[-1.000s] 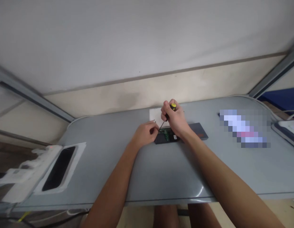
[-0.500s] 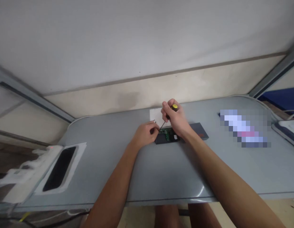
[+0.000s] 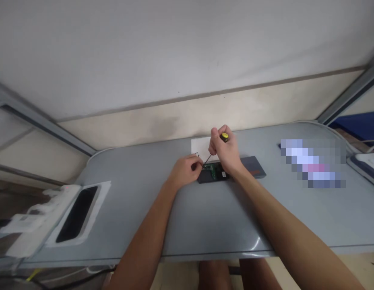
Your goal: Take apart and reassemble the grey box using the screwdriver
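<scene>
My right hand (image 3: 230, 153) is wrapped round a screwdriver (image 3: 224, 137) with a black and yellow handle. Its thin shaft slants down left to a green circuit board (image 3: 213, 170) inside an opened black device casing (image 3: 206, 177). At the casing's left end, my left hand (image 3: 183, 172) has thumb and fingertips pinched together close to the screwdriver's tip. What sits between those fingertips is too small to make out. Behind the casing lies a white sheet of paper (image 3: 199, 146) with several tiny dark pieces on it, perhaps screws.
A dark grey flat box or cover (image 3: 253, 167) lies right of the casing, partly behind my right wrist. On the left are a phone (image 3: 76, 215) on white paper and a white power strip (image 3: 43, 225). A blurred-out object (image 3: 310, 163) and a white device (image 3: 368, 165) occupy the right.
My right hand has shifted slightly to the right, turning a little with the screwdriver handle. The shaft still reaches the same end of the board. My left hand stays almost in place.
</scene>
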A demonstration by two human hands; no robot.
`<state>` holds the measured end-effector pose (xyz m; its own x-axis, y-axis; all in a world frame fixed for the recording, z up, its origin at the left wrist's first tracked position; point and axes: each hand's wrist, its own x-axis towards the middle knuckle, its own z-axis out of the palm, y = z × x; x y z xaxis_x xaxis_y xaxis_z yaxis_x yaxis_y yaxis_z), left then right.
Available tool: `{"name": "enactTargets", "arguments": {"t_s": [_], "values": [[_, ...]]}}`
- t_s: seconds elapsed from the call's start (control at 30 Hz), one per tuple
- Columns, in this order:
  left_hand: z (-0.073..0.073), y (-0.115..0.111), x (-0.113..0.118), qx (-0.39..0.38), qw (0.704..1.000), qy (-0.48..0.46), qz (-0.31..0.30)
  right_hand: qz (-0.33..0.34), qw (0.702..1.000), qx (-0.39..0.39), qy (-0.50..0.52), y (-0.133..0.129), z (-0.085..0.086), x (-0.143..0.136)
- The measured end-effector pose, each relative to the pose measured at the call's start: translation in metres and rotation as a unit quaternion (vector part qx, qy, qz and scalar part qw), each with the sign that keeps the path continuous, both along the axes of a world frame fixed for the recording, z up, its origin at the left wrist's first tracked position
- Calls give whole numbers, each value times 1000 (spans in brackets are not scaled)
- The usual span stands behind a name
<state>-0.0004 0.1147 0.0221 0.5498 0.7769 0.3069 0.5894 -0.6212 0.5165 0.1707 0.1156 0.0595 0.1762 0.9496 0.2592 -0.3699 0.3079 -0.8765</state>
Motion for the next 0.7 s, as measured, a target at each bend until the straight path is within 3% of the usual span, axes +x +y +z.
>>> {"name": "enactTargets", "arguments": {"t_s": [0.2,0.43,0.6,0.7], "values": [[-3,1,-2,7,1000,1,4,42,999,15,-14,-2,2,3],[-3,0,-1,7,1000,-4,7,31,999,-8,17,-1,1,1],[-2,0,-1,5,1000,-10,4,98,993,4,64,1,3,2],[-1,-1,-1,3,1000,-8,7,89,994,-6,71,0,4,4]]}}
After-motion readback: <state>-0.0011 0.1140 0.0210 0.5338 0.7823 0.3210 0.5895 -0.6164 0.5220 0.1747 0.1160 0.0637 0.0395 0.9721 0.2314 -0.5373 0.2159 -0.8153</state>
